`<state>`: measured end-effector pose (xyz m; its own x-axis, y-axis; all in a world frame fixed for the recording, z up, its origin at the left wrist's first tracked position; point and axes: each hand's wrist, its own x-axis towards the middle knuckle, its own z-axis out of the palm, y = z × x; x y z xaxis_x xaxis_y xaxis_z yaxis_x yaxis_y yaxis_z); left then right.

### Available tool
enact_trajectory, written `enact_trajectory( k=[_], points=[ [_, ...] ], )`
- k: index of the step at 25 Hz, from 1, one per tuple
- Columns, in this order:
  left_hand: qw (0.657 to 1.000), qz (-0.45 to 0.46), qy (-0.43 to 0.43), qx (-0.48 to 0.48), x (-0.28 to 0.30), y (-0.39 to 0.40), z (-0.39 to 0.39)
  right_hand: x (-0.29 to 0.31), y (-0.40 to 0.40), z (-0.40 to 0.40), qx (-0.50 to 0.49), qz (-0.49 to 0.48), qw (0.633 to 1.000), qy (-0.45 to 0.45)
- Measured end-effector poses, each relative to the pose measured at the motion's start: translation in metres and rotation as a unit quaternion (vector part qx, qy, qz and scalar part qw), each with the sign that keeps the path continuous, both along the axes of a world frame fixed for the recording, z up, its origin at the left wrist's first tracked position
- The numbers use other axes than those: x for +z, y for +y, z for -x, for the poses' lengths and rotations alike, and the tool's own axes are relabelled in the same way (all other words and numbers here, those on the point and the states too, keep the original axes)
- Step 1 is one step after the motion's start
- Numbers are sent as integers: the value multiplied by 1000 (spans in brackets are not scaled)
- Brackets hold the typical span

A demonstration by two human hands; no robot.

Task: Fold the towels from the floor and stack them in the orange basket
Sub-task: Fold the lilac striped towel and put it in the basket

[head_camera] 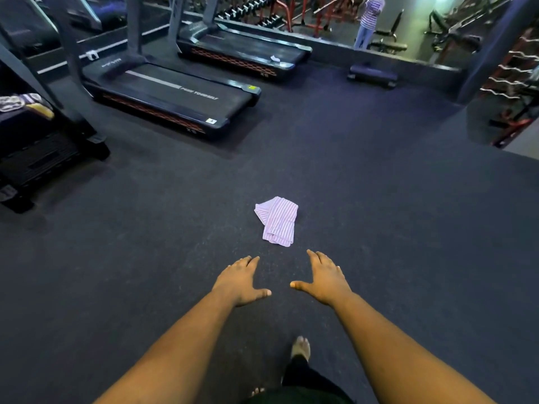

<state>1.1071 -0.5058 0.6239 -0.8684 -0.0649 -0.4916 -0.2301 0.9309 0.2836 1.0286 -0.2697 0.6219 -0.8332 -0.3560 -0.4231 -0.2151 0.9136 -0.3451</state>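
A pale pink striped towel (278,220) lies crumpled on the dark rubber floor (393,228), straight ahead of me. My left hand (240,281) and my right hand (323,279) are stretched out side by side, palms down, fingers straight. Both hover short of the towel's near end and hold nothing. A few more towels (24,103) lie heaped on a machine at the far left. The orange basket is not in view.
Two treadmills (172,97) stand at the back left, and a dark machine (43,147) sits at the left edge. A step platform (372,74) lies at the back. Weight racks (513,77) line the right. A person (369,21) stands far back. My bare foot (300,348) is below.
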Motion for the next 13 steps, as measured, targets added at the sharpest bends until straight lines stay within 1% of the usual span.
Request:
enact_trajectory(
  k=[8,13],
  points=[
    [998,-21,-35,37,-43,-46,191,-54,-56,202,35,-19,998,-51],
    [996,-45,-60,43,-81,-76,285,-87,-92,293,48,-33,994,-88]
  ],
)
